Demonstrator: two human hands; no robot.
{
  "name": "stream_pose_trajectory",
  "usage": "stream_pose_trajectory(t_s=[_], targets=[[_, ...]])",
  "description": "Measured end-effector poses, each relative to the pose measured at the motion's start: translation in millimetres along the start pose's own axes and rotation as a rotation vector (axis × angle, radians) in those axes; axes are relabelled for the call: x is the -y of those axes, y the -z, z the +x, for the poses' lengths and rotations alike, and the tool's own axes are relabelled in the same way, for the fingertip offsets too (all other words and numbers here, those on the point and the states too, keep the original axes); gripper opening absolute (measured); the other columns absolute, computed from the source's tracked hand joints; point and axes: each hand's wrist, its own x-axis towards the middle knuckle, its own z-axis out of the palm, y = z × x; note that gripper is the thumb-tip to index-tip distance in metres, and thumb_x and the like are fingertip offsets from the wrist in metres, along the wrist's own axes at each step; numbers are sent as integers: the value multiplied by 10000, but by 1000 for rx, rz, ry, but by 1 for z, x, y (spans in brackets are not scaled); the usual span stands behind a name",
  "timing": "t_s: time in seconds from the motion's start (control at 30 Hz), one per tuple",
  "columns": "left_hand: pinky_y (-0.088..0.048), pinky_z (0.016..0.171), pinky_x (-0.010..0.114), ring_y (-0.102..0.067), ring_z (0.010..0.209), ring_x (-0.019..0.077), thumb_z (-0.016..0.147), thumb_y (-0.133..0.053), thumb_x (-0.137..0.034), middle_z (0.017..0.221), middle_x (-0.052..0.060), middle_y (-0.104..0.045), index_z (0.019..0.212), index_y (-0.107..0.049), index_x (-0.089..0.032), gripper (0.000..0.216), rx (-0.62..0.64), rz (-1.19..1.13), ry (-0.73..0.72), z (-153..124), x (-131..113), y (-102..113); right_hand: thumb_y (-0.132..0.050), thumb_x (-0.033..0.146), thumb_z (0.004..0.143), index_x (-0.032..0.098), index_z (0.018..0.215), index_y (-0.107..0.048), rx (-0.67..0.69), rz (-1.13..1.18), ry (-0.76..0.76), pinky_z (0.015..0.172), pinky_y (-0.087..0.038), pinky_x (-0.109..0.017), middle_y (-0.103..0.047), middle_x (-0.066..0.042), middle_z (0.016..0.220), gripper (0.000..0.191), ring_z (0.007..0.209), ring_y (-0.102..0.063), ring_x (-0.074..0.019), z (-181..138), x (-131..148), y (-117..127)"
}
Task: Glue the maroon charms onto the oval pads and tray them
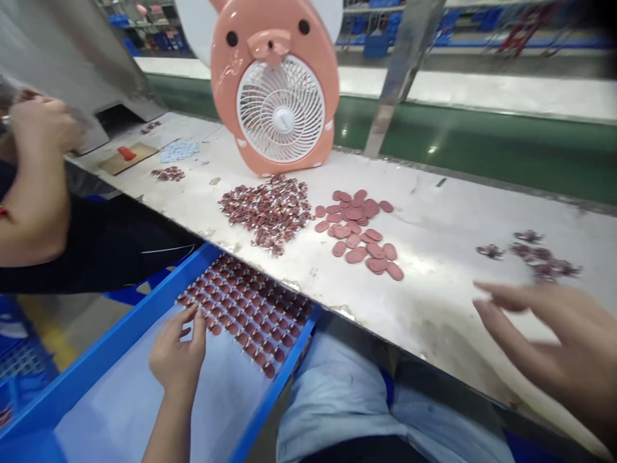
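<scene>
My left hand (179, 352) is over the blue tray (113, 335), thumb and forefinger pinched together at the edge of the laid-out rows. What is between those fingertips, if anything, is hidden. Dark red oval parts with small shiny fittings (258, 337) lie in neat rows on the tray's pale liner sheet (139, 392). At the right, my right hand (554, 341) hovers over the white bench, slightly blurred, its fingers apart with nothing seen in them. Just beyond its fingertips lies a small group of dark reddish metal pieces (540, 253).
On the bench (443, 218) lie a heap of small reddish metal pieces (270, 212) and loose flat red ovals (357, 225). A pink animal-shaped fan (226, 83) stands behind them. At left, another person's arm (41, 173) is raised beside pale blue pieces (178, 151). A metal post (393, 83) rises behind.
</scene>
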Motion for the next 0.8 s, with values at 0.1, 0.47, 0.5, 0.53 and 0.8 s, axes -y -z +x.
stream_pose_trajectory(t_s=[0.1, 0.47, 0.5, 0.53, 0.8], targets=[[-511, 921, 393, -666, 989, 246, 863, -616, -367, 1072, 114, -731, 1026, -697, -191, 253, -143, -207, -208, 0, -59, 3, -664, 619, 751, 201, 1414, -405, -129, 36, -136, 848, -528, -480, -480, -200, 1340, 826, 1085, -577, -338, 51, -26, -17], [-489, 735, 392, -633, 980, 315, 858, -596, -466, 1020, 97, -706, 919, -724, -237, 269, 413, -158, -563, 25, -261, 1, -626, 388, 936, 181, 1198, -597, 209, 150, -271, 975, -465, -512, -588, -91, 1243, 335, 1135, -568, -267, 128, -11, -99], [-485, 733, 396, -635, 979, 320, 847, -606, -474, 1025, 103, -705, 913, -722, -237, 272, 449, -137, -555, 28, -266, 0, -625, 380, 938, 178, 1175, -607, 214, 186, -283, 963, -476, -499, -596, -88, 1230, 311, 1117, -577, -258, 131, -9, -100], [-482, 734, 397, -639, 976, 320, 836, -614, -485, 1026, 103, -708, 903, -722, -241, 275, 486, -121, -547, 31, -269, -1, -624, 371, 940, 175, 1162, -611, 215, 233, -293, 949, -489, -486, -602, -86, 1216, 296, 1096, -588, -249, 133, -8, -100], [-450, 735, 384, -660, 846, 284, 731, -709, -459, 898, 61, -740, 772, -694, -247, 217, 706, -145, -447, 37, -275, 4, -547, 373, 966, 163, 1147, -571, 214, 786, -341, 757, -566, -375, -636, -70, 1067, 278, 921, -643, -205, 84, 4, -55]])
